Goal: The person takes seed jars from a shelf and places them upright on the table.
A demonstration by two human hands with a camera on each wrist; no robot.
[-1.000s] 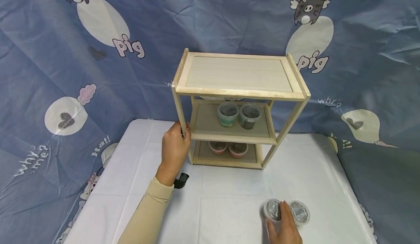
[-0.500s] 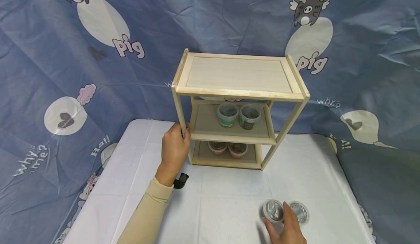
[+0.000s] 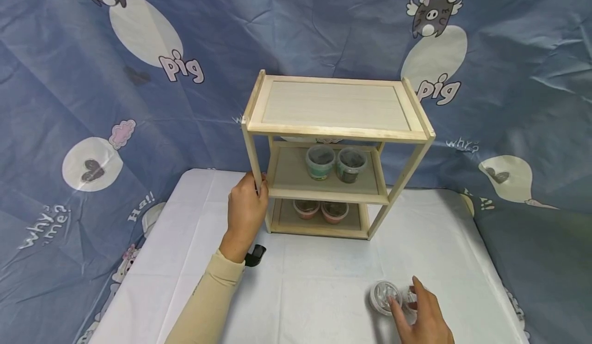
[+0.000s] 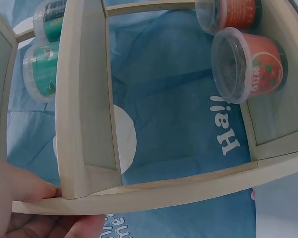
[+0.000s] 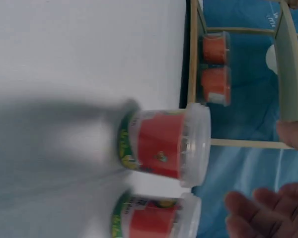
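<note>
My left hand (image 3: 247, 205) grips the front left post of a wooden three-tier shelf (image 3: 333, 105); in the left wrist view its thumb and fingers wrap the post (image 4: 188, 193). Two lidded plastic tubs stand upright on the cloth at lower right: a left tub (image 3: 383, 296) and a right tub (image 3: 409, 297), the latter partly hidden by my right hand (image 3: 427, 315). The right wrist view shows red labels on the near tub (image 5: 161, 144) and its neighbour (image 5: 151, 223). Thumb and fingers of my right hand are spread above the lids, holding nothing.
On the middle tier stand a green tub (image 3: 320, 162) and a darker tub (image 3: 351, 164). Two red-labelled tubs, one left (image 3: 306, 208) and one right (image 3: 334, 211), sit on the bottom tier. A blue printed cloth (image 3: 208, 128) hangs behind the white-covered table (image 3: 314, 282).
My right hand has come off the left tub and shifted right, its fingers now over the right tub. Both tubs stay about where they were. My left hand keeps its grip on the post.
</note>
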